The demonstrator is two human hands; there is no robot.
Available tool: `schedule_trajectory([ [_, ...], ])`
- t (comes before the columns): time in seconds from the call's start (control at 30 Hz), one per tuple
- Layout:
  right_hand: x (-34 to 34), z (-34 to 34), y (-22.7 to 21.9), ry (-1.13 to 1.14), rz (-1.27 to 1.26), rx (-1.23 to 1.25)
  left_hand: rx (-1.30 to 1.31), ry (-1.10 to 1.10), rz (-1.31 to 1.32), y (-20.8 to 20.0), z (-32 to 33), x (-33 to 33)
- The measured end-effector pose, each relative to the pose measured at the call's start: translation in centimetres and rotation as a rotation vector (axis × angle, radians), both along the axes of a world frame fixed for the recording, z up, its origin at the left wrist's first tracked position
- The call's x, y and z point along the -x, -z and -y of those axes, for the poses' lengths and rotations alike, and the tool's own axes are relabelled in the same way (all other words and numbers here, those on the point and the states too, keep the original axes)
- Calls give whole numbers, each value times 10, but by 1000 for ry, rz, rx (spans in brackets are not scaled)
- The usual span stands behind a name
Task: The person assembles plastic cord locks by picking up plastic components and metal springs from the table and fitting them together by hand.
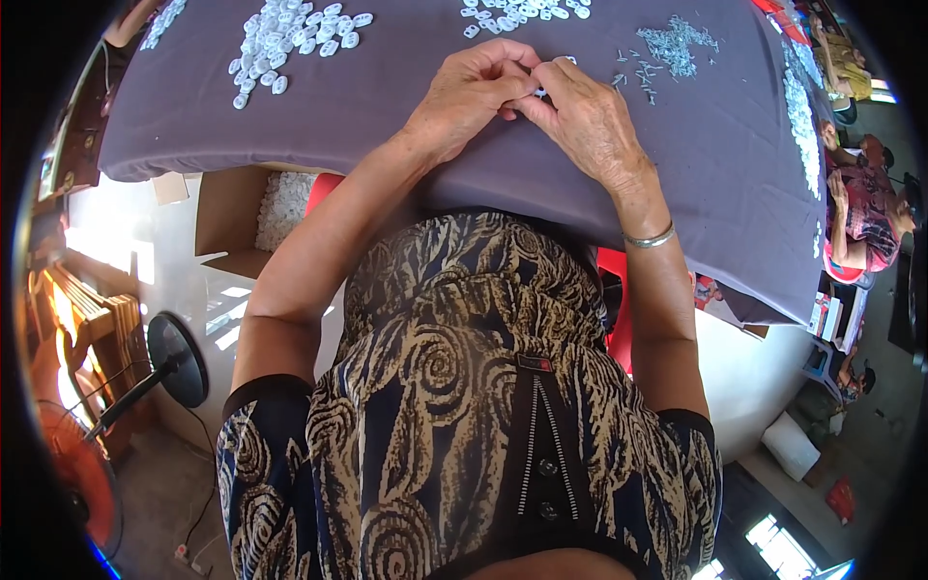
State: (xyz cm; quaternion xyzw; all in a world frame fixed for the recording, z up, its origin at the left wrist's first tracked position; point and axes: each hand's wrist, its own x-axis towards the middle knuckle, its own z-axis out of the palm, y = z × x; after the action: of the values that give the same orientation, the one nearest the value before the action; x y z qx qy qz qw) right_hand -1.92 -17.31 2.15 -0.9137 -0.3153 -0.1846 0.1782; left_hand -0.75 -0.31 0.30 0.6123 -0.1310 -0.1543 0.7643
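Over the cloth-covered table [387,106], my left hand [474,92] and my right hand [585,106] meet with their fingertips pinched together. A small white plastic piece [541,94] shows in part between the fingers; most of it is hidden. To the left lies a heap of white oval plastic pieces [275,43], dark marks or holes on their faces. Another scatter of white plastic pieces [522,12] is just beyond my hands. On the right, close to my right hand, small silvery screws [675,48] form a loose pile, with several strewn toward me.
An open cardboard box [227,217] holding many small white pieces stands below the table edge at left. A black round-based stand [177,360] and an orange-red fan [77,474] are at lower left. More white pieces [800,126] line the right table edge; other people [865,203] sit beyond.
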Motion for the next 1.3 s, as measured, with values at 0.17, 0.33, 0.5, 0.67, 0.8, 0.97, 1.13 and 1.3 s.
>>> schedule_trajectory([
  [0.17,0,-1,8,11,13,52,106,-41,-77,7,6,4],
  [0.33,-2,1,13,-17,-50,34,176,-86,-144,7,12,8],
  [0.5,-7,2,14,-60,-39,26,143,-99,-138,4,12,8],
  [0.67,-14,-4,13,-39,-34,43,123,-186,-111,1,11,7],
  [0.8,-2,-11,-2,57,-33,45,11,-229,48,9,3,-1],
  [0.97,-20,-2,1,91,-110,-149,-580,-401,494,12,-42,-36],
  [1.13,-64,0,8,40,-91,-247,-1058,-642,605,6,-107,-63],
  [1.3,-91,-32,-5,105,-320,-169,-1159,-929,816,-14,-110,-57],
])
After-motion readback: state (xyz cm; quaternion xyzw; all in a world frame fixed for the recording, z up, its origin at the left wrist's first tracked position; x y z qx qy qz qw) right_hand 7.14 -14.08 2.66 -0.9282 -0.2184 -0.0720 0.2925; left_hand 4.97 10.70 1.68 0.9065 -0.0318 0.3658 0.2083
